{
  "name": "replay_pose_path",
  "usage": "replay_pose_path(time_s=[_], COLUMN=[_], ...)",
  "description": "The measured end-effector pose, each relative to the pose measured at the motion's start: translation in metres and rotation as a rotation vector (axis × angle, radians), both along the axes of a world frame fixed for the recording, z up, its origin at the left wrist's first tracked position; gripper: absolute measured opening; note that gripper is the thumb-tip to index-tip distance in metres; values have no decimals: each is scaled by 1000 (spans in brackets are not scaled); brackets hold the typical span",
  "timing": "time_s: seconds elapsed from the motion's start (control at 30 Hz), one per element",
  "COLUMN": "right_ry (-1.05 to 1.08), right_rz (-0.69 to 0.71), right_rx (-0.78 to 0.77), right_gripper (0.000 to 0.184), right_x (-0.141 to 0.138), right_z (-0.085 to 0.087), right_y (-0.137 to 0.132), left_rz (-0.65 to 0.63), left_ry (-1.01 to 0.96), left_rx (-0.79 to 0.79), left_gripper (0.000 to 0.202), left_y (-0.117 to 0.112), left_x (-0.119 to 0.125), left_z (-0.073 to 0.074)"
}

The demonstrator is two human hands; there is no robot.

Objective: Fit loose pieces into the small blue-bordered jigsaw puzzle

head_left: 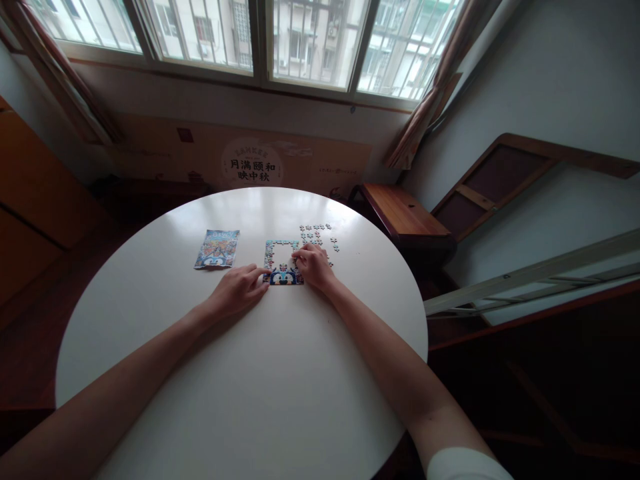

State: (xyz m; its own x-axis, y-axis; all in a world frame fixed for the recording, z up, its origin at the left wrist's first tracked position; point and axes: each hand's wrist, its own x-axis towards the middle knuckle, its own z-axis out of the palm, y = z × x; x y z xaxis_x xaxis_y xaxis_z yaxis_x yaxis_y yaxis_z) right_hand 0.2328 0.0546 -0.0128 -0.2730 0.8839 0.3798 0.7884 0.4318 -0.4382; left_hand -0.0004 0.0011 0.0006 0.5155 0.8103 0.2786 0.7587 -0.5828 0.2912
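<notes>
A small, partly assembled jigsaw puzzle (281, 261) lies on the round white table (240, 373), its frame and bottom rows filled and its middle bare. My left hand (240, 288) rests flat at the puzzle's lower left corner, fingertips touching its edge. Curled over the puzzle's right side, my right hand (313, 264) presses its fingertips down on the pieces there; whether it holds a piece is hidden. Several loose puzzle pieces (320, 237) lie scattered just beyond the right hand.
A printed picture card or packet (217, 249) lies left of the puzzle. A wooden bench (400, 213) stands at the right past the table edge. Behind are a cardboard sheet with printed characters (253, 163), a barred window (260, 40) and curtains.
</notes>
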Motion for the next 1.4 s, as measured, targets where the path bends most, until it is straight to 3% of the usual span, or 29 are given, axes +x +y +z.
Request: replay_pose_path(time_s=[0.4,0.63,0.73,0.87,1.0,1.1,1.4], right_ry=[6,107,141,168,115,60,-16], right_rz=[-2,-85,-190,-439,-754,-871,-763], right_rx=[5,123,162,197,107,4,-52], right_gripper=[24,32,31,34,36,41,45], right_x=[1,1,15,52,90,103,101], right_z=[-2,7,15,19,14,6,-10], right_y=[0,0,6,17,23,24,25], left_rz=[-5,-3,1,-9,-14,-13,-13], left_ry=[-14,-15,-27,-14,-10,-24,-23], left_rx=[-6,-5,-4,-1,3,-1,3], left_gripper=[30,32,35,35,35,34,33], left_y=[-1,0,0,0,1,1,0], left_x=[1,0,0,-1,-2,-1,1], left_z=[1,0,0,0,-1,-1,1])
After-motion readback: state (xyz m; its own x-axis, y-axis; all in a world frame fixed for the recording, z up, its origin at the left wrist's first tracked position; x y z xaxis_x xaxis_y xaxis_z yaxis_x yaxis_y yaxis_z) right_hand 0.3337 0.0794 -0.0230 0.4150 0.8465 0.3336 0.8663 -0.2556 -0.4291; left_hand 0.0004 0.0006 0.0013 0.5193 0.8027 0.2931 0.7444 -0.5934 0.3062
